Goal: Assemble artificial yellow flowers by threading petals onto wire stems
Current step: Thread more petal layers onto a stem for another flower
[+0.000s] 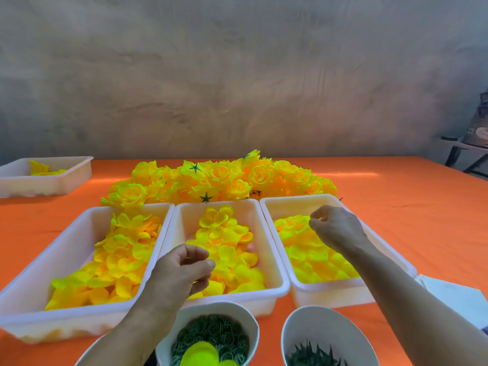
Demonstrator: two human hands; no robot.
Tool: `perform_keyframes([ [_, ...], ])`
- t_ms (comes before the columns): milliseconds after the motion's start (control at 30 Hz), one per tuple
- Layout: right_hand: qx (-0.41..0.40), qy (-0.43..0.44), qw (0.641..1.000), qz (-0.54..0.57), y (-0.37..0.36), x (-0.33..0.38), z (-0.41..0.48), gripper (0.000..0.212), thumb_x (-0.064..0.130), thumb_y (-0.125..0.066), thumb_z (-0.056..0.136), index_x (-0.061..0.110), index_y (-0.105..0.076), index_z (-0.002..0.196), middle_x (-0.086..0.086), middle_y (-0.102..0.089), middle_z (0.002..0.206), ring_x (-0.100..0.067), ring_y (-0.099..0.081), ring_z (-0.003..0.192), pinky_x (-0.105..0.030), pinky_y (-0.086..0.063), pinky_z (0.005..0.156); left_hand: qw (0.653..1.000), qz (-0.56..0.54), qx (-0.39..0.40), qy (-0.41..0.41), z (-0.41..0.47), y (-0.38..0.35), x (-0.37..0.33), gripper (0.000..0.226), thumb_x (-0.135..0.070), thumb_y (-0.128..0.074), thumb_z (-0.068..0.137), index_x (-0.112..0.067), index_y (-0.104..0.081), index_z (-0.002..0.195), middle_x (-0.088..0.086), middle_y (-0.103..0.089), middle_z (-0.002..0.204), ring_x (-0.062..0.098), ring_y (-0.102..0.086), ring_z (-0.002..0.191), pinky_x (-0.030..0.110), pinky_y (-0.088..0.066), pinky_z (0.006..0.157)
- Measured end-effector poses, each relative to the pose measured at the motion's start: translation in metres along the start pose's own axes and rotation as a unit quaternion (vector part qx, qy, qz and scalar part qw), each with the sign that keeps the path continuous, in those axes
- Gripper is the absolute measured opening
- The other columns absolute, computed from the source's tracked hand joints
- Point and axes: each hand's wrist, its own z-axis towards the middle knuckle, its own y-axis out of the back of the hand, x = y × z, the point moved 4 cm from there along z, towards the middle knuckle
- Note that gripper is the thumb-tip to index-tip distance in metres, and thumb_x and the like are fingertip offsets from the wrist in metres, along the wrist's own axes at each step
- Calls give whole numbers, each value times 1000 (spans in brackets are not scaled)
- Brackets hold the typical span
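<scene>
Three white trays hold loose yellow petals: a left tray (31,294), a middle tray (277,276) and a right tray (287,202). My left hand (182,270) hovers over the near end of the middle tray, fingers loosely curled and apart, with nothing visible in them. My right hand (335,228) reaches into the right tray, its fingertips bunched against the top of the petal heap (311,262). Whether a petal is pinched there is hidden. Behind the trays lies a pile of finished yellow flowers (219,180). No wire stem is visible.
Two white bowls stand at the near edge: one (211,336) holds green rings and a yellow-green cap, the other (324,336) holds dark green spiky pieces. A fourth tray (68,180) with a few petals sits far left. The orange tablecloth (409,212) covers the table. White paper (459,299) lies at right.
</scene>
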Motion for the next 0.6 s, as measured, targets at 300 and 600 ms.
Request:
perform_keyframes([
  [300, 78, -9, 984, -162, -48, -25, 66, 52, 8, -45, 87, 40, -60, 125, -5, -56, 131, -28, -52, 115, -35, -47, 88, 999, 17, -22, 21, 20, 9, 23, 14, 11, -70, 79, 2, -66, 88, -1, -64, 58, 12, -64, 59, 23, -56, 57],
  [600, -259, 55, 963, 50, 36, -8, 54, 20, 28, -58, 92, 23, -74, 104, -15, -72, 98, -37, -62, 96, -38, -45, 77, 999, 33, -30, 25, 18, 8, 22, 14, 11, -71, 79, 0, -68, 87, 1, -64, 59, 12, -65, 59, 23, -57, 57],
])
